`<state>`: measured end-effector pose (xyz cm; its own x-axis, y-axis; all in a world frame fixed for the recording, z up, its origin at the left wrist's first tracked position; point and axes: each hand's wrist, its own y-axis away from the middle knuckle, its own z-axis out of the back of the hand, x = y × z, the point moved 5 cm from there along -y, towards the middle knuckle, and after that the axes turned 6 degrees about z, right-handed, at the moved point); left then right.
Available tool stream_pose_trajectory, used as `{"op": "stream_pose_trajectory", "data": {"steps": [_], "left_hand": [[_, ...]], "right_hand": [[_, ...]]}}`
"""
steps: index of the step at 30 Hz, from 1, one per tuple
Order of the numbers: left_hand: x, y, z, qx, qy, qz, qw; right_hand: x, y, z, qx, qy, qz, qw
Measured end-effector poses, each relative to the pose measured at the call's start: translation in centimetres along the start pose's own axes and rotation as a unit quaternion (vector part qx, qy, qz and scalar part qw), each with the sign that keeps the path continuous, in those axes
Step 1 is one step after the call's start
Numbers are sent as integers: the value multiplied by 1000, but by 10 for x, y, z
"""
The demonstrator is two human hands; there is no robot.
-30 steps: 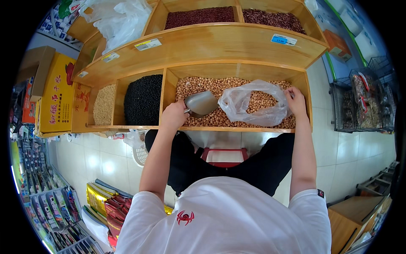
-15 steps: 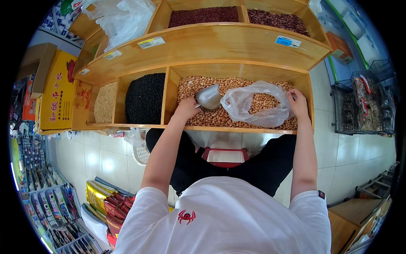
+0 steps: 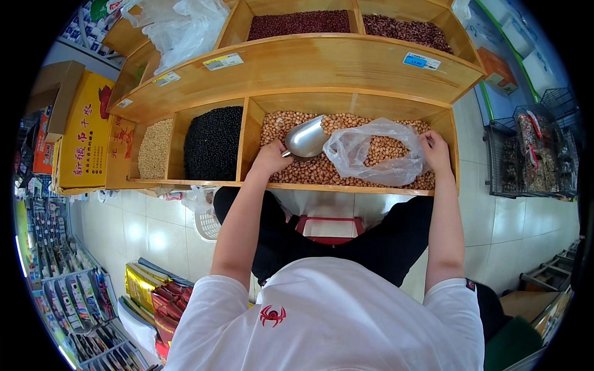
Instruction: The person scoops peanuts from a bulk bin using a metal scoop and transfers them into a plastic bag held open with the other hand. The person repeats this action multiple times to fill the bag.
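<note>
Your left hand [image 3: 271, 158] grips the scoop [image 3: 307, 137] toward the left edge of the bin [image 3: 309, 102], while your right hand [image 3: 435, 151] pinches the bag [image 3: 377, 173] lying on the beans [image 3: 309, 170] toward the right edge.

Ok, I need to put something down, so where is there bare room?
Bare floor tiles show right, between the right forearm and the wire rack, and left, between the white basket and the shelving. The compartment of tan kernels is crowded: the left hand on the scoop, the clear bag and the right hand at its edge.
</note>
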<state>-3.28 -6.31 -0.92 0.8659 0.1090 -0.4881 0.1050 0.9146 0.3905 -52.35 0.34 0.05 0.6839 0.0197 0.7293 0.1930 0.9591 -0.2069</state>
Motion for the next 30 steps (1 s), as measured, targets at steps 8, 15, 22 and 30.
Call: {"op": "stream_pose_trajectory", "data": {"steps": [8, 15, 22, 30], "left_hand": [[0, 0, 4, -19, 57, -15, 998], [-14, 3, 7, -33, 123, -86, 988], [-29, 12, 13, -38, 170, -116, 978], [-55, 35, 23, -115, 49, -217, 968]], "right_hand": [[2, -1, -1, 4, 1, -10, 1000], [-2, -1, -2, 6, -6, -10, 1000], [-3, -1, -2, 8, -6, -11, 1000], [-2, -2, -2, 3, 12, 0, 1000]]}}
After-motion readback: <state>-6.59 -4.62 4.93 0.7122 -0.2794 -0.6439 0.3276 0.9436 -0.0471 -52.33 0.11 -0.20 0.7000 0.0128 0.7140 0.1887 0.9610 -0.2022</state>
